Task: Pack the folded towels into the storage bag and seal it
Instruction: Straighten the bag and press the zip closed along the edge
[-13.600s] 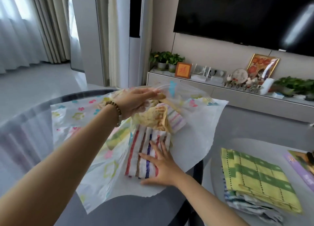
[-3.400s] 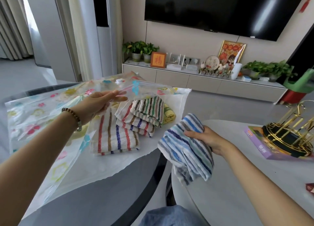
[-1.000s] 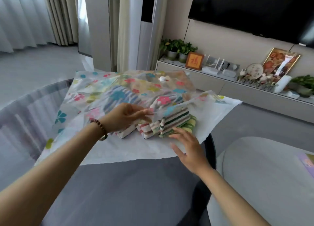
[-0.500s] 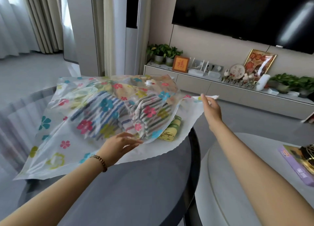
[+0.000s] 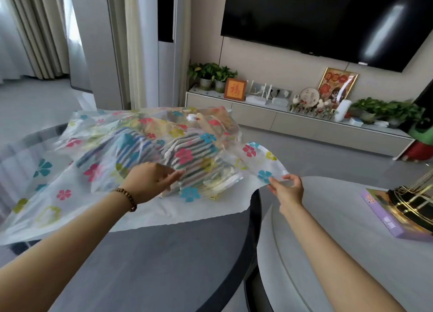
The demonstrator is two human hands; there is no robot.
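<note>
- I am leaning over a dark round table [image 5: 168, 260], and a pale table [image 5: 339, 253] is standing just beside it on my right.
- My left hand [image 5: 152, 178], with a bead bracelet [image 5: 127, 198] at the wrist, is lying with fingers straight on the storage bag [image 5: 46, 194], touching the near side of the towel stack through the plastic.
- My right hand [image 5: 287, 190] is pinching the bag's loose right corner between thumb and fingertips and holding it up off the table.
- The folded towels [image 5: 196, 161], mostly striped, are sitting inside the bag towards its right end and showing through the clear flowered film.
- I am judging the bag thin, slick and floppy. It is likely to crumple and slide on the smooth tabletop, so I am best taking it by the corners of its open edge and pulling it taut.
- The towels look soft, light and squashy, so a flat palm should be enough to steady or flatten them.
- Farther off, a white valve cap [image 5: 191, 117] is sitting on top of the bag near its far edge.
</note>
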